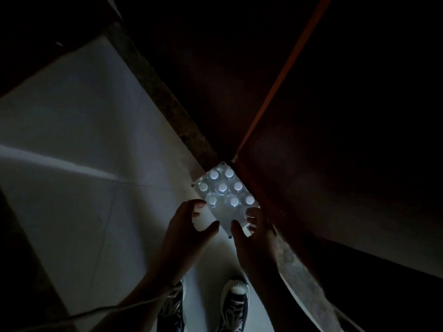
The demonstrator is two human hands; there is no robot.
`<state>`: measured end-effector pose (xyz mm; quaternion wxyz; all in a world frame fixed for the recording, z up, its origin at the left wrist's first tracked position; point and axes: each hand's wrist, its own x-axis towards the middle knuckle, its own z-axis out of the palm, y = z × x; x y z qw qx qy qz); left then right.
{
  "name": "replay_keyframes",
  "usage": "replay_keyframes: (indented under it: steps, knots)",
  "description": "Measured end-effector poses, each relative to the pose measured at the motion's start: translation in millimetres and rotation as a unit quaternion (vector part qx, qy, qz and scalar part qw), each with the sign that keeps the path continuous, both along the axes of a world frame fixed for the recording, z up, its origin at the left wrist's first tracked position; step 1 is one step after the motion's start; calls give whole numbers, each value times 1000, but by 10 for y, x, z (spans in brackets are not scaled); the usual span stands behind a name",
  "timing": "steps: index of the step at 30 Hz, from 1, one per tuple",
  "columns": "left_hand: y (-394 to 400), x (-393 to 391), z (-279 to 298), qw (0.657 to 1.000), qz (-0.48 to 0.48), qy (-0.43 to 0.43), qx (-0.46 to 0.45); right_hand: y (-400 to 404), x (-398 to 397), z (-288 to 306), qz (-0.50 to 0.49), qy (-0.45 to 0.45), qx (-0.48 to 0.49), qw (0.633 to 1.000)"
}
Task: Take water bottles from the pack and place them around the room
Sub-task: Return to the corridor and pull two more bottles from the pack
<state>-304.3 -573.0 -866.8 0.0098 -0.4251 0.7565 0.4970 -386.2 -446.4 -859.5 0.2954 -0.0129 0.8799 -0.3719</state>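
Darkness covers most of the room; only the pale tiled floor (72,140) catches a cool light, with a brighter streak crossing it at the left and thin grout lines meeting near the middle. A speckled stone skirting (167,104) runs diagonally along the floor's edge, and behind it rise dark brown panels (335,116) that meet at a corner marked by a narrow orange strip (282,70). The pack of water bottles (224,195) stands on the floor tucked into that corner, just beside the skirting, its white caps glowing through clear wrap; eight caps show, and the near end of the pack looks open and without caps. Both hands reach down to that near end. The left hand (189,224) is spread, thumb and fingers curved apart at the pack's left edge. The right hand (251,226) has its thumb and fingers parted over the loose wrap at the right edge; whether either hand truly grips the plastic cannot be told in this light. Two patterned sneakers (236,305) stand on the tile below the arms, and a thin cord (96,310) trails across the lower left
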Motion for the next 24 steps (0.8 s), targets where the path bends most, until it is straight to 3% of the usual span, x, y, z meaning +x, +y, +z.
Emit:
replay_keyframes:
  steps: [6, 12, 18, 24]
  knots:
    - [133, -153, -2108, 1000, -16, -4, -27, -72, 13, -2146, -17, 59, 6, 998]
    - [295, -250, -3321, 988, -8, 81, -133, -162, 40, -3306, -82, 131, -28, 987]
    - [192, -251, -3506, 987, -7, 54, -153, -227, -31, -3548, -87, 104, -22, 991]
    - [2, -209, -2749, 980, -50, 66, -180, -205, -54, -2823, -72, 114, -15, 991]
